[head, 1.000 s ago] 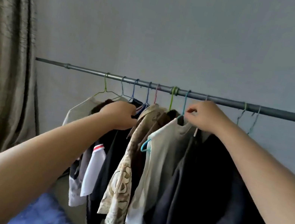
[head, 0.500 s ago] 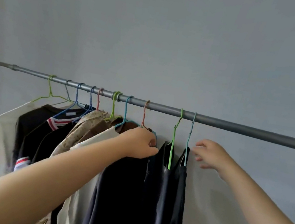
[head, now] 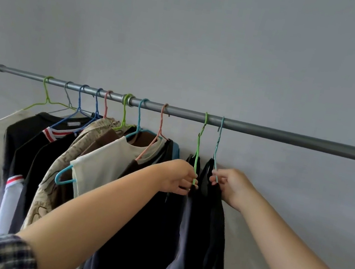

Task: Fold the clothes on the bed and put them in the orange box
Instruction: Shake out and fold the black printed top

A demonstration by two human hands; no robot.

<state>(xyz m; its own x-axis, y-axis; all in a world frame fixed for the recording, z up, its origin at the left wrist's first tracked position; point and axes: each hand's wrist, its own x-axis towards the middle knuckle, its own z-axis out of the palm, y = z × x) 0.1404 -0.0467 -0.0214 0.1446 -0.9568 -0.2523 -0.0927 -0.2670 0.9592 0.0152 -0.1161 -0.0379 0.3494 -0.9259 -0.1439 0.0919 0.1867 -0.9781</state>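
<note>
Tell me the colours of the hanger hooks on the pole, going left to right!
On the grey pole: green hook → grey → blue → blue → pink → green → teal → pink → green → pale blue.

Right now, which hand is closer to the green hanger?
Left. The left hand grips the green hanger at its stem. The right hand is just beside it, pinching the light blue hanger.

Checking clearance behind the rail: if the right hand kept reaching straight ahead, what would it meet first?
The right hand already pinches the light blue hanger; past that, probably the dark garment, then the grey wall. Depth is unclear.
</note>
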